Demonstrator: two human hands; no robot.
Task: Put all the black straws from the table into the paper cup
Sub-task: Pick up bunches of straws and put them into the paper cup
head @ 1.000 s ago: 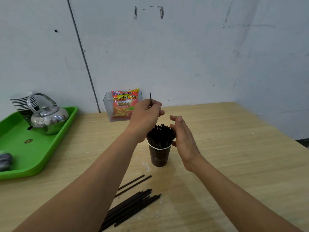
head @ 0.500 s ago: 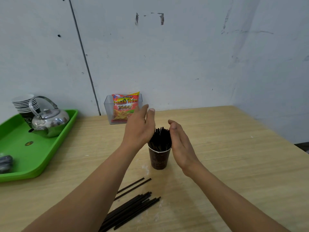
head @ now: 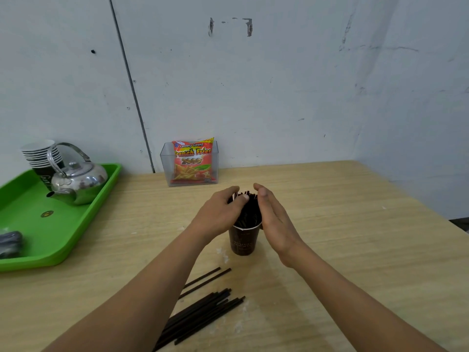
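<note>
A dark paper cup [head: 243,241] stands mid-table, packed with upright black straws [head: 250,212]. My left hand [head: 218,217] wraps the bundle's left side, fingers curled behind the tips and thumb across the front. My right hand [head: 276,219] presses flat against the bundle's right side with straight fingers. In front of the cup, several loose black straws [head: 203,313] lie in a slanted pile on the table, partly hidden by my left forearm. Two more straws [head: 206,278] lie just above the pile.
A green tray [head: 83,224] at the left holds a steel kettle [head: 78,181], a stack of paper cups [head: 40,153] and a dark object at its near end. A clear box with a snack bag [head: 193,161] stands by the wall. The table's right edge is near the corner wall.
My left hand let a single raised straw go into the cup. Both hands then closed in around the bundle, and my left fingers now curl over its top.
</note>
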